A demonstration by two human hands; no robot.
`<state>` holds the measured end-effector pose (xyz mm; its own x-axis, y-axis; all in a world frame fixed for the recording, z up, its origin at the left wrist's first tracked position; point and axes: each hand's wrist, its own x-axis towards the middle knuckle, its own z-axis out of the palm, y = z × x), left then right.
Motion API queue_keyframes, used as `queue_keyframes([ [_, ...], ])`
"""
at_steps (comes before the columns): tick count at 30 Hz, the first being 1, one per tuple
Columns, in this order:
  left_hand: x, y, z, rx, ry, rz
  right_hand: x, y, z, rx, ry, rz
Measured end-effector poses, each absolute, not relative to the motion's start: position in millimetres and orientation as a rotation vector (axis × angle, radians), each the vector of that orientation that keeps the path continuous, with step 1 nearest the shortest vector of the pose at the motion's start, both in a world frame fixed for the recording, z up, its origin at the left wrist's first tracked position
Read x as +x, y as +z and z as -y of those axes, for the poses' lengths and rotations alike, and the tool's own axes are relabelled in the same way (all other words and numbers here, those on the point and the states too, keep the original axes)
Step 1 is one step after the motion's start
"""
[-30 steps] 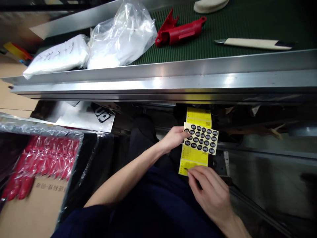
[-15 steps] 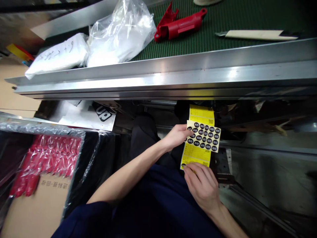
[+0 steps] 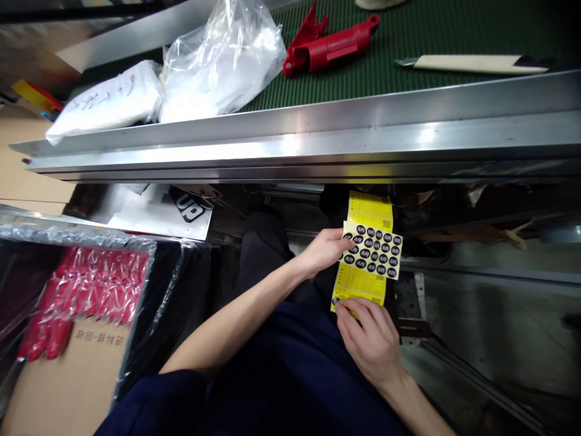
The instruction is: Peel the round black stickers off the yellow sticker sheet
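Below the steel edge of the bench, over the person's lap, the left hand pinches the left edge of a pale yellow sheet of round black stickers, thumb and fingers closed on it, so the sheet juts out to the right of the fingertips. That sheet lies over a bright yellow printed label strip running up and down behind it. The right hand sits just below, its fingertips closed on the strip's lower left corner, where one black dot shows beside the thumb. Compared with half a second ago, both hands and both sheets sit almost where they were; the sticker sheet has tilted only slightly, and a full second ago the right hand lay lower and further right. At the left, a brown cardboard box lined with clear plastic film holds a bundle of red pieces. On the green ribbed belt above lie a clear plastic bag of white material, a red plastic tool and a cream-handled knife.
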<state>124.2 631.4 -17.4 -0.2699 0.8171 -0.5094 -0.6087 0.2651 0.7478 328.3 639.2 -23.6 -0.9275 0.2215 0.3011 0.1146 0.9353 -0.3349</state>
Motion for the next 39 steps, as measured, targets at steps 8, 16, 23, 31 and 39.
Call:
queue_keyframes([
  [8, 124, -17, -632, 0.234, 1.378, -1.225, 328, -24, -638, -0.248, 0.415, 2.817],
  [16, 125, -17, -632, 0.224, 1.367, -1.234, 329, -23, -635, -0.327, 0.447, 2.879],
  [23, 125, -20, -631, 0.222, 1.38, -1.223, 328, -18, -637, -0.28, 0.564, 2.835],
  [31, 126, -14, -618, 0.329, 1.417, -1.222, 292, 37, -681, -0.319, 0.555, 2.466],
  [39, 129, 21, -601, 0.626, 1.403, -1.249, 264, 43, -718, -0.256, 0.351, 2.65],
])
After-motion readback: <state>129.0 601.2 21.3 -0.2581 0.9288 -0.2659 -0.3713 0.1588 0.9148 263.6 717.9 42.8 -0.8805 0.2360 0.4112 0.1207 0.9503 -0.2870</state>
